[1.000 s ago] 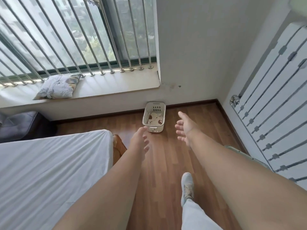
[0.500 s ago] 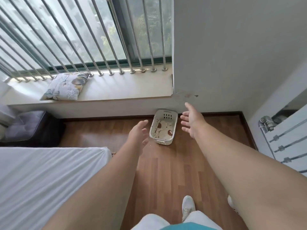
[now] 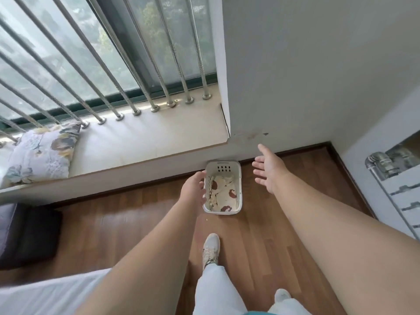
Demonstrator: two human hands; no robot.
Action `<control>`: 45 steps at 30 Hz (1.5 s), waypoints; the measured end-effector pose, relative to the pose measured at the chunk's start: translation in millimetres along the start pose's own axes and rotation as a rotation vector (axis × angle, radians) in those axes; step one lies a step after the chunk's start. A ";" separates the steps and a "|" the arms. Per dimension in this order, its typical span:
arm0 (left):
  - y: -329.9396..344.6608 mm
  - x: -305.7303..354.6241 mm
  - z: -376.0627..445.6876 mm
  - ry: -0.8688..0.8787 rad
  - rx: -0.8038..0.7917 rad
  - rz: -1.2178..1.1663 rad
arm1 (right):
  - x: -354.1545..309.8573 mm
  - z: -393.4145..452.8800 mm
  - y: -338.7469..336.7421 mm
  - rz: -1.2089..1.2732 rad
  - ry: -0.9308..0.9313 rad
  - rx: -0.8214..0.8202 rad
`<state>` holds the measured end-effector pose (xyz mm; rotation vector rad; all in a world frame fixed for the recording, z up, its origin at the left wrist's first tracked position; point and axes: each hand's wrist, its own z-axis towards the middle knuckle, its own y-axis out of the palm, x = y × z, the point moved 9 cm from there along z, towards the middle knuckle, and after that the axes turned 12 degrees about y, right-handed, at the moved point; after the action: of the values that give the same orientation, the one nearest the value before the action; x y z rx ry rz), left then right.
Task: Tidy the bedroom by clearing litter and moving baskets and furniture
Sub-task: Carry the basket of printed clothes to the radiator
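From the head camera, a small white basket (image 3: 223, 186) stands on the wooden floor (image 3: 127, 214) against the base of the window ledge (image 3: 145, 144), with patterned cloth (image 3: 223, 194) lying inside. The likely trouble from here is a lopsided pick-up: the two hands are not level on either side, so a grab at the thin rim by one hand first could tip the basket and spill the cloth, or knock it against the ledge. The left hand (image 3: 194, 189) reaches in at the basket's left rim, fingers loosely spread and holding nothing; whether it touches the rim I cannot tell. The right hand (image 3: 269, 171) hangs apart to the right, palm turned inward, fingers straight and wide, empty.
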<state>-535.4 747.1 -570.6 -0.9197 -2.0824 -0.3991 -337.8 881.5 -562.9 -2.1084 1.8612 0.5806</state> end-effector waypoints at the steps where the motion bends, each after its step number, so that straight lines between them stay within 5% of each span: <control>1: 2.6 8.2 22.1 -0.004 -0.040 0.042 | -5.4 13.6 7.7 0.034 0.005 0.013; 10: -3.5 11.0 191.3 -0.021 -0.133 0.360 | -12.5 133.8 57.9 0.175 0.118 0.104; 18: 33.7 -76.3 300.0 0.008 -0.200 0.477 | 23.1 267.5 53.7 0.142 0.177 0.167; 27: 18.2 -203.1 431.1 -0.054 -0.102 0.543 | 92.2 432.3 45.6 0.084 0.183 0.221; 37: 2.1 -311.9 521.2 -0.215 -0.072 0.584 | 164.4 563.7 54.9 0.064 0.306 0.101; 45: -7.1 -344.6 527.4 -0.280 -0.139 0.538 | 194.1 574.2 49.8 0.139 0.363 0.004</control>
<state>-689.6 871.6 -1168.6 -1.6407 -1.9592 -0.1332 -436.7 963.9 -1157.3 -2.2104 2.2095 0.2296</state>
